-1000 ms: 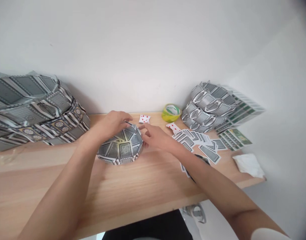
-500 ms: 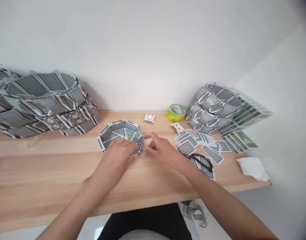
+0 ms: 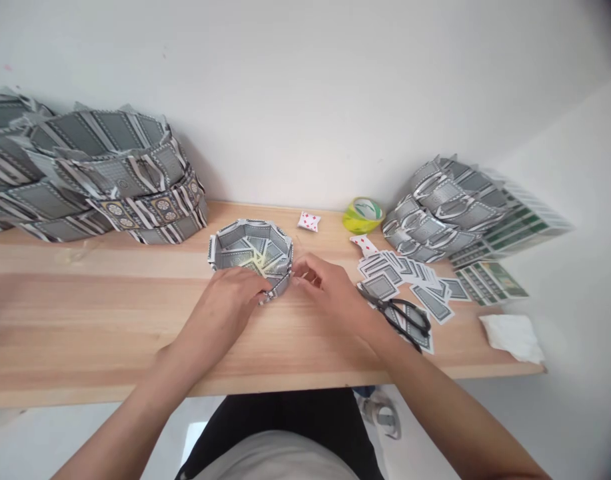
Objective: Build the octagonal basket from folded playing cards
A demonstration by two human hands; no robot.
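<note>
An octagonal bowl folded from playing cards [image 3: 250, 252] sits on the wooden tabletop [image 3: 110, 333], near its back edge. The left hand [image 3: 228, 303] covers the bowl's near rim, fingers curled onto it; how tight its grip is cannot be told, since the fingertips are hidden behind the knuckles. The right hand [image 3: 330, 290] pinches the bowl's near right corner with thumb and forefinger closed on the card wall. Black scissors [image 3: 402, 315] lie just beside the right wrist, partly over loose playing cards [image 3: 410, 277]. A tape roll [image 3: 364, 214] stands by the wall. Stacks of finished card bowls [image 3: 110, 180] are cut off at the left edge; another pile [image 3: 445, 210] on the right blurs into card sheets [image 3: 490, 283].
</note>
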